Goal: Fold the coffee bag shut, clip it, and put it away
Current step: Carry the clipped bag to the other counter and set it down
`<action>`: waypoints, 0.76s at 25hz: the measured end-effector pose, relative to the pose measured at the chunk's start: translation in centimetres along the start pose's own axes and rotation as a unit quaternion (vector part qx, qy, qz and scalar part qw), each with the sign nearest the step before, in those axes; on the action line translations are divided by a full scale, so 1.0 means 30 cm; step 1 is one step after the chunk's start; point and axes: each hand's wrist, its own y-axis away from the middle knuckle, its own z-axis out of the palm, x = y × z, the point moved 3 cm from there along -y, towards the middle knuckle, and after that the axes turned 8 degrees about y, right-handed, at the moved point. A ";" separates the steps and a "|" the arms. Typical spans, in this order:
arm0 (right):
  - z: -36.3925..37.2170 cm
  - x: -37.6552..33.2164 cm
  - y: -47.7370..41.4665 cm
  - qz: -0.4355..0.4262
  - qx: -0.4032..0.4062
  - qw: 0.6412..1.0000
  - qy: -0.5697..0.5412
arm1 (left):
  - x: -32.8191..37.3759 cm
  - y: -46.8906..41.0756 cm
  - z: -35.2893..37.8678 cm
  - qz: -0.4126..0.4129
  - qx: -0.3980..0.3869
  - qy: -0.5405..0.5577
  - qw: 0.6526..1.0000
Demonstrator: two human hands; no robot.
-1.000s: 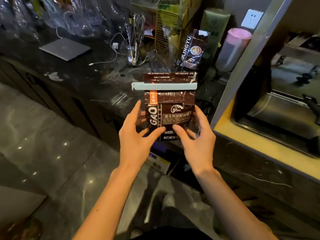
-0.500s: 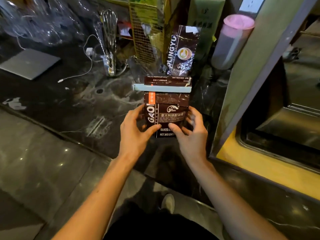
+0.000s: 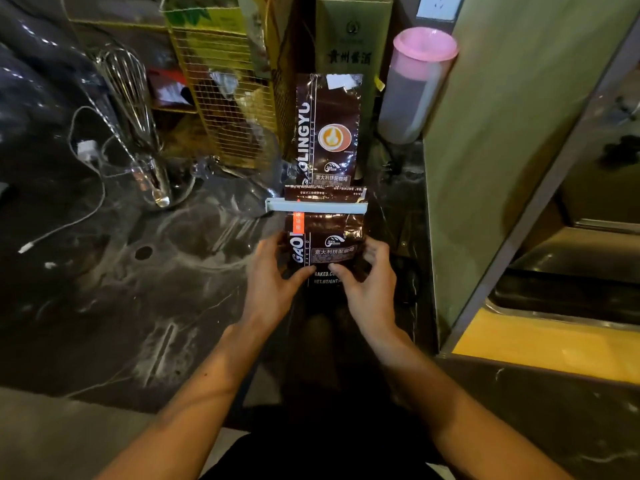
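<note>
A dark brown coffee bag (image 3: 327,242) with white lettering stands upright over the black marble counter (image 3: 138,306), its top folded over. A pale blue-white clip (image 3: 317,205) runs across the fold and pinches it shut. My left hand (image 3: 273,282) grips the bag's lower left side, thumb on the front. On the lower right side, my right hand (image 3: 369,282) holds it the same way. A second, taller coffee bag (image 3: 327,129) of the same brand stands right behind it.
A pink-lidded plastic jug (image 3: 415,88) and a green carton (image 3: 353,39) stand at the back. A wire rack (image 3: 228,98), a whisk (image 3: 128,95) in a glass and a white cable (image 3: 86,147) lie to the left. A green cabinet wall (image 3: 502,150) rises close on the right.
Both hands have carried the clipped bag forward over the counter, toward the taller bag at the back. My view has moved closer to the counter.
</note>
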 end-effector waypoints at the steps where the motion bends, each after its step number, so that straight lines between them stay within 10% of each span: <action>1: 0.021 0.001 -0.009 0.010 0.000 1.000 0.004 | -0.021 -0.022 -0.009 -0.009 -0.008 0.004 1.000; 19: 0.121 0.144 -0.141 0.100 -0.085 0.988 0.085 | -0.248 -0.198 0.034 -0.056 -0.066 -0.022 0.996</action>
